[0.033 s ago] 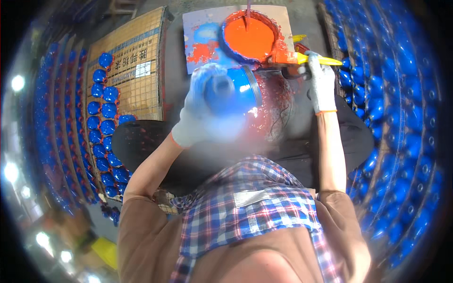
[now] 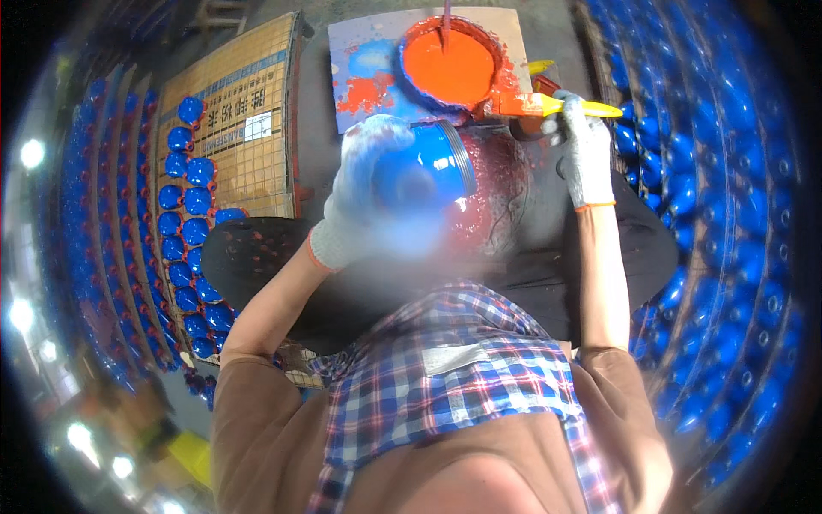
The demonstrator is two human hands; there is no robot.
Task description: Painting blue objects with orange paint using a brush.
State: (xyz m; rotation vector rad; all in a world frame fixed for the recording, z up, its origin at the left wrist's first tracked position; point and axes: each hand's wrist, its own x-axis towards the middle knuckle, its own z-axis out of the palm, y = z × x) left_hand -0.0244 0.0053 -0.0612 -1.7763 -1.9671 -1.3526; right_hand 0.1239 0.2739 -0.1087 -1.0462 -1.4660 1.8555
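My left hand (image 2: 349, 193), in a white work glove smeared blue, grips a glossy blue rounded metal part (image 2: 435, 161) from its left side. The part's grey threaded end faces right; a blurred round opening shows on its body. In my gloved right hand (image 2: 587, 163) is a paintbrush (image 2: 599, 110), held by its yellow handle between thumb and fingers. Its bristles, coated orange-red, point left and lie by the lower right rim of a round paint bucket (image 2: 408, 84). Bright orange paint (image 2: 449, 62) fills the bucket, and a thin stick stands in it.
Under the bucket lies a paint-stained board (image 2: 360, 60). A red-smeared rounded surface (image 2: 505, 184) is below the blue part. Blue parts with red rims (image 2: 198, 201) stand on cardboard-lined mesh (image 2: 248, 171) at left. Many more blue parts (image 2: 683, 197) line the right side.
The blue part has turned slightly in my left hand, its round opening now lower. My right hand and the brush have barely shifted.
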